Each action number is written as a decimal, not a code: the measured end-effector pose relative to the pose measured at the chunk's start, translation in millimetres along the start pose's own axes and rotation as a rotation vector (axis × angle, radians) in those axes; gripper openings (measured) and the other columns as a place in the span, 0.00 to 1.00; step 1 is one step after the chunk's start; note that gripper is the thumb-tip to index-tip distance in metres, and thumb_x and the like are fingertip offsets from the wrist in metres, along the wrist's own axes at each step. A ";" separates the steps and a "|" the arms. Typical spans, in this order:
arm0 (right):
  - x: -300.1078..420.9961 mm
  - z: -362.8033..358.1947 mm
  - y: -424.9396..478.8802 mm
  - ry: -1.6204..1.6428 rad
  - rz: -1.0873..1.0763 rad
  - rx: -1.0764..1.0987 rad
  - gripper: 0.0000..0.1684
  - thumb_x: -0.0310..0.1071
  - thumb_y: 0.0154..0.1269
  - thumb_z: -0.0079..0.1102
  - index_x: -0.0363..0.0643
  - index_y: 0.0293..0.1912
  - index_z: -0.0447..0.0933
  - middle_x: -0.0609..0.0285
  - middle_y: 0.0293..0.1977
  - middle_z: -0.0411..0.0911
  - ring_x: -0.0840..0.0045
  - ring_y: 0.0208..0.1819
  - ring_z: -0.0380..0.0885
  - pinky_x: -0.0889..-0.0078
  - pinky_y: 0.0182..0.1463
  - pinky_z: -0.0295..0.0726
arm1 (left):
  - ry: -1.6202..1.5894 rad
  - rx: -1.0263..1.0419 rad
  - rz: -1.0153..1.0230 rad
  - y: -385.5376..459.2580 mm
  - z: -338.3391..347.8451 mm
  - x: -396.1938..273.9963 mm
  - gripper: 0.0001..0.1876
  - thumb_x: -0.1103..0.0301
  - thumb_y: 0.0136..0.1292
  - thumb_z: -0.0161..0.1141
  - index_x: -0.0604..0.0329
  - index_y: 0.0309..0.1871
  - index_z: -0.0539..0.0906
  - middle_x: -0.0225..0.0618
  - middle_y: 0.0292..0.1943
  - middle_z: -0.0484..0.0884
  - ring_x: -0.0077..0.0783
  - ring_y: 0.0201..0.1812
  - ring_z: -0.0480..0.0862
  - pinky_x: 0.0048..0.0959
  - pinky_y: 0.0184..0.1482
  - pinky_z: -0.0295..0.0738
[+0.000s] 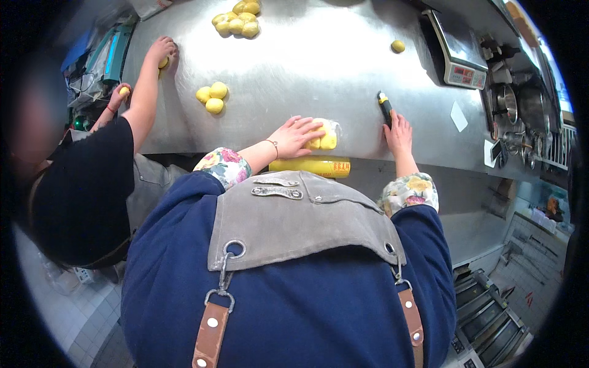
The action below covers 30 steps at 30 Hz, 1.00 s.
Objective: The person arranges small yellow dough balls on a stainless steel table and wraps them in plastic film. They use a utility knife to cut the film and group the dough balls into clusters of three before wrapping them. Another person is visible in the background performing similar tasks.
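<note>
My left hand point(297, 137) lies with fingers spread over a group of yellow dough balls point(328, 138) in clear plastic film, near the front edge of the steel table point(276, 83). Just below that edge is a yellow roll of cling film point(310, 166), bearing printed writing. My right hand point(399, 133) rests on the table, its fingers at the lower end of a black and yellow utility knife point(385, 108); whether they grip it is unclear. Three unwrapped yellow balls point(215, 96) sit to the left. Further back is a cluster of film-wrapped balls point(237, 20).
At the left a co-worker's hand point(162, 48) is over more yellow balls, and their other hand point(120, 95) holds one. A single ball point(398, 46) lies back right. A digital scale point(464, 76) and a white card point(459, 116) are at the right, beside metal pans point(507, 103).
</note>
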State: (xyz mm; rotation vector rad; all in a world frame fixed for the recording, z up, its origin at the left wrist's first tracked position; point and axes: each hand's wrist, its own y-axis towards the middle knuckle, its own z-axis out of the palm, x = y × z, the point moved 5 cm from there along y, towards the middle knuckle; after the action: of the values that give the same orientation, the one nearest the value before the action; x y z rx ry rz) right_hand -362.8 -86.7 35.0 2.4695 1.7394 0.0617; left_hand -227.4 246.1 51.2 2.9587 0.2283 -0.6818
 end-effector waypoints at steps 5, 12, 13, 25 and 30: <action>0.5 14.7 15.9 0.028 0.127 0.141 0.29 0.31 0.65 0.55 0.45 0.65 0.67 0.49 0.50 0.72 0.52 0.51 0.76 0.50 0.50 0.82 | -0.188 -0.048 -0.168 -5.1 1.2 28.8 0.36 0.51 0.64 0.65 0.42 0.75 0.68 0.37 0.78 0.61 0.48 0.76 0.61 0.48 0.77 0.55; 151.2 -69.3 -43.9 0.504 -0.194 0.370 0.14 0.38 0.69 0.61 0.48 0.53 0.75 0.53 0.44 0.78 0.55 0.46 0.81 0.53 0.46 0.83 | -0.102 0.102 -0.343 -89.7 -25.9 50.8 0.47 0.53 0.48 0.76 0.34 0.74 0.68 0.39 0.76 0.60 0.50 0.76 0.58 0.53 0.76 0.52; 171.9 -59.4 -53.4 0.363 -0.303 0.493 0.13 0.39 0.70 0.60 0.48 0.50 0.74 0.54 0.43 0.79 0.57 0.44 0.83 0.53 0.43 0.84 | -0.076 0.138 -0.331 -95.1 -24.3 46.5 0.47 0.53 0.47 0.77 0.33 0.74 0.68 0.39 0.76 0.59 0.51 0.76 0.57 0.53 0.76 0.51; 260.9 -36.2 -42.6 0.270 -0.561 0.410 0.07 0.33 0.67 0.54 0.45 0.43 0.71 0.53 0.29 0.80 0.60 0.29 0.86 0.56 0.29 0.82 | 0.060 0.018 -0.393 -88.1 4.4 33.2 0.37 0.47 0.51 0.75 0.16 0.68 0.75 0.33 0.77 0.60 0.44 0.77 0.57 0.56 0.78 0.45; 239.8 -44.5 -49.7 0.239 -0.592 0.411 0.06 0.33 0.67 0.54 0.46 0.43 0.70 0.54 0.30 0.79 0.61 0.29 0.85 0.57 0.28 0.82 | 0.062 -0.008 -0.418 -88.5 6.8 34.1 0.34 0.49 0.54 0.74 0.14 0.66 0.77 0.29 0.76 0.62 0.41 0.77 0.59 0.57 0.78 0.45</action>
State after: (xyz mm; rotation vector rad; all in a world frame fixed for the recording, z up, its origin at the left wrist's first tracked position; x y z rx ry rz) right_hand -332.7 158.7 64.4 2.1242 2.7570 -0.0664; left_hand -214.8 336.6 24.7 2.9485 0.8693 -0.6226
